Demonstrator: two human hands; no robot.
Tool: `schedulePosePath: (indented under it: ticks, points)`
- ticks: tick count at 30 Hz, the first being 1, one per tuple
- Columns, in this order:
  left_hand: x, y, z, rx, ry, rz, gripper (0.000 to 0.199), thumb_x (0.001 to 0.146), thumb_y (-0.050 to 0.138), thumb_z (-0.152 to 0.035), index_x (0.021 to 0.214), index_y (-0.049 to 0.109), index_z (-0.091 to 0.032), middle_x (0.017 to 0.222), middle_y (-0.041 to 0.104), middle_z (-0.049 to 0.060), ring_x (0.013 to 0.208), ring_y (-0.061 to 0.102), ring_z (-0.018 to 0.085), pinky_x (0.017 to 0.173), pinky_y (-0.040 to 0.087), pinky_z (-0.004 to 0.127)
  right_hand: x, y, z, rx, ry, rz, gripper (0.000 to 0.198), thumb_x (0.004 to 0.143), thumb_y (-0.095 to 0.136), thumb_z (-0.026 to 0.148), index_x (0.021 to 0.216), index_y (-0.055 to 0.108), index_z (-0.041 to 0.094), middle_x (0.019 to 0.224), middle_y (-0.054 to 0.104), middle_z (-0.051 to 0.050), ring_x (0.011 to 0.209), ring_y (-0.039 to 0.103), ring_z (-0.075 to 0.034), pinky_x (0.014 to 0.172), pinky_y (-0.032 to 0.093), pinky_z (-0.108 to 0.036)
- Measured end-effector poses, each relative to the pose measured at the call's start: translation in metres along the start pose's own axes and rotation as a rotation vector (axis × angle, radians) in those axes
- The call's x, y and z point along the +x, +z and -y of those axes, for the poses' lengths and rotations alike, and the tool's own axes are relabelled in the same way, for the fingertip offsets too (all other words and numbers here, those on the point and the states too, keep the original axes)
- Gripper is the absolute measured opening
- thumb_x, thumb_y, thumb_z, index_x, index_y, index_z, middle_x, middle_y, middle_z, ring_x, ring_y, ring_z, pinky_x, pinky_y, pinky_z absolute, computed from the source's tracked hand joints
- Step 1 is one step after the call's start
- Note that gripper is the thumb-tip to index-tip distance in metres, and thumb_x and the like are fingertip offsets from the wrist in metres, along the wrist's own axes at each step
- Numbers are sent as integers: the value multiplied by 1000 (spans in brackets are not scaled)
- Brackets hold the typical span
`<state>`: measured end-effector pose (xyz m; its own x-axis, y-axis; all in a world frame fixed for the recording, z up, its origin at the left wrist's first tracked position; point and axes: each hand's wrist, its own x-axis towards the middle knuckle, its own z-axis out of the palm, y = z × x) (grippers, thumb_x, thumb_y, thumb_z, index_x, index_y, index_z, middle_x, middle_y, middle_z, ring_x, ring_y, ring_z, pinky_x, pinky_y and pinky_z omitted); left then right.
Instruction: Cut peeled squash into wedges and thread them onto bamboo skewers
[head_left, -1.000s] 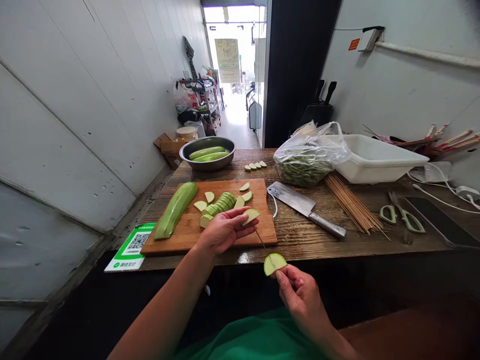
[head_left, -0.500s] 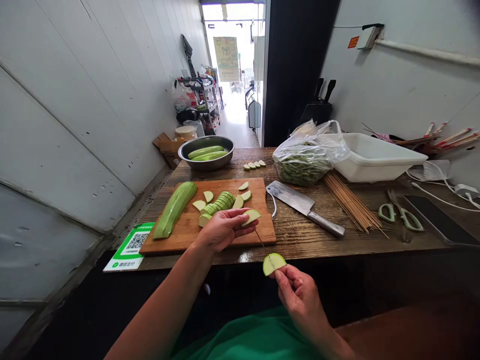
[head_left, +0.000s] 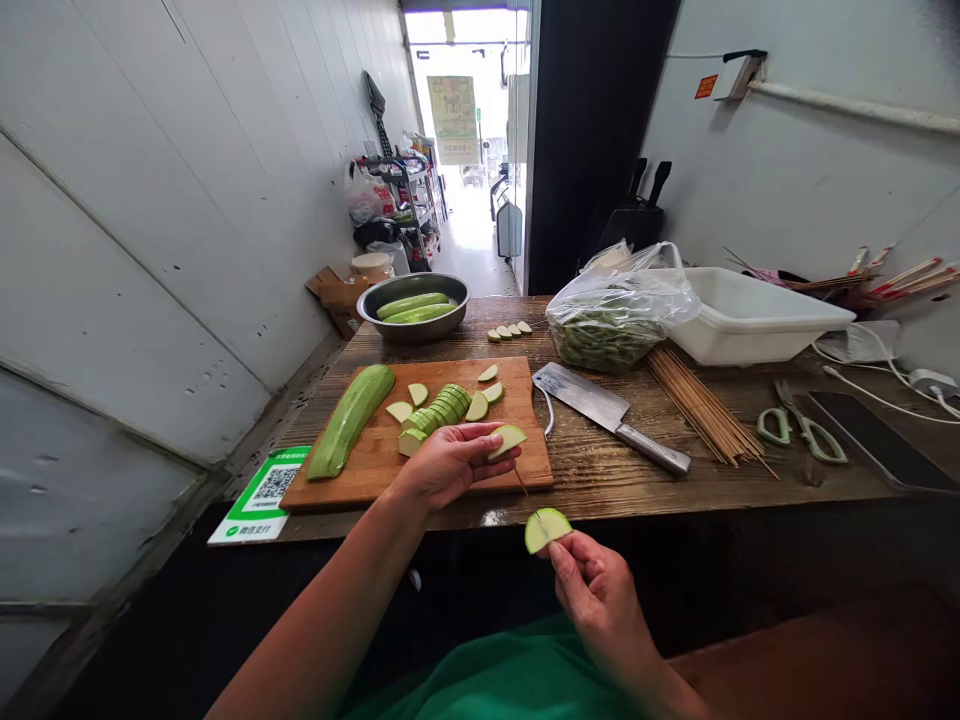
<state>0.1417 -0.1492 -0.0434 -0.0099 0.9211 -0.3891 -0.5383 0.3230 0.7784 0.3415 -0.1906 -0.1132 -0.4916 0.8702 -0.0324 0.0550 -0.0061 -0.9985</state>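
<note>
My left hand (head_left: 457,465) is closed on a half-round zucchini slice (head_left: 510,441), pinched by thumb and fingers over the front right of the cutting board. Lower and to the right, my right hand (head_left: 596,580) pinches another half-round zucchini slice (head_left: 547,528), in front of the table edge. A thin wooden skewer (head_left: 522,483) runs between the two slices; its upper end is hidden near my left fingers. On the wooden cutting board (head_left: 375,490) lie a whole zucchini (head_left: 351,420), a row of cut slices (head_left: 442,405) and several loose pieces (head_left: 477,405).
A cleaver (head_left: 611,415), bamboo skewers (head_left: 705,405), scissors (head_left: 802,425) and a phone (head_left: 885,440) lie to the right. Behind stand a metal bowl (head_left: 414,332) of zucchini, a bag of green vegetables (head_left: 611,325) and a white tub (head_left: 765,335). A QR-code card (head_left: 251,525) lies left.
My left hand and its zucchini slice have shifted slightly right and down, uncovering more of a piece on the board. My right hand stays almost in place.
</note>
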Motion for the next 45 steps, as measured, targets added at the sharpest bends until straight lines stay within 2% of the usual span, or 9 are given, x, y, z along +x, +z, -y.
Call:
schedulePosePath:
  ticks: [17,21,23,25,28,30,33,38,45]
  points:
    - [-2,2,7,-97,3,25,23,71,62,-7,95,61,-8,96,65,15,91,61,26,84,47,41,6,6,0,6,-7,-28,32,87,42,41,80,52,12,51,27,8,42,21,-5,38,16,-20]
    - [-6,6,13,-127,84,-26,21,71,63,-9,93,60,-9,92,65,13,91,62,23,86,47,38,5,3,-3,-43,-9,42,34,90,36,41,80,52,14,48,25,9,38,23,-6,37,19,-19]
    - [-9,6,14,-107,143,-55,19,69,65,-7,88,61,-8,90,66,12,88,62,22,87,47,35,6,-6,1,-221,-67,78,35,90,36,40,73,53,16,46,33,7,38,32,-7,39,26,-20]
    - [-12,7,13,-93,184,-68,19,69,66,-8,88,61,-8,90,65,12,89,62,22,88,46,35,9,-20,11,-478,-190,1,33,87,42,39,68,56,16,52,48,1,47,47,-11,47,36,-23]
    - [-19,12,10,-69,218,-55,22,68,67,-11,90,61,-9,92,65,11,91,61,23,88,46,36,22,-33,35,-638,-433,-273,22,84,49,35,90,61,18,84,64,-8,81,59,-21,73,44,-32]
    - [-24,19,10,-52,226,-26,25,68,68,-12,92,61,-10,94,65,11,91,61,22,88,46,35,34,-31,50,-588,-532,-205,22,83,51,32,100,59,19,97,64,-9,94,57,-22,84,42,-35]
    - [-33,28,11,-27,258,-10,29,70,67,-15,98,60,-11,93,65,10,89,61,20,84,47,31,50,-14,63,-449,-475,-31,14,84,50,27,89,60,19,82,67,-4,81,61,-17,74,47,-27]
    - [-42,31,15,-42,276,-51,34,71,66,-19,103,57,-12,91,65,8,87,61,18,75,47,25,58,6,65,-379,-363,-15,10,83,51,26,88,55,18,51,58,5,53,58,-12,59,45,-21]
    - [-42,31,26,-229,204,-101,25,70,68,-20,93,60,-15,94,65,7,81,61,15,72,47,24,60,10,64,-513,-509,-96,15,83,49,22,92,60,17,76,68,-4,70,61,-16,67,44,-27]
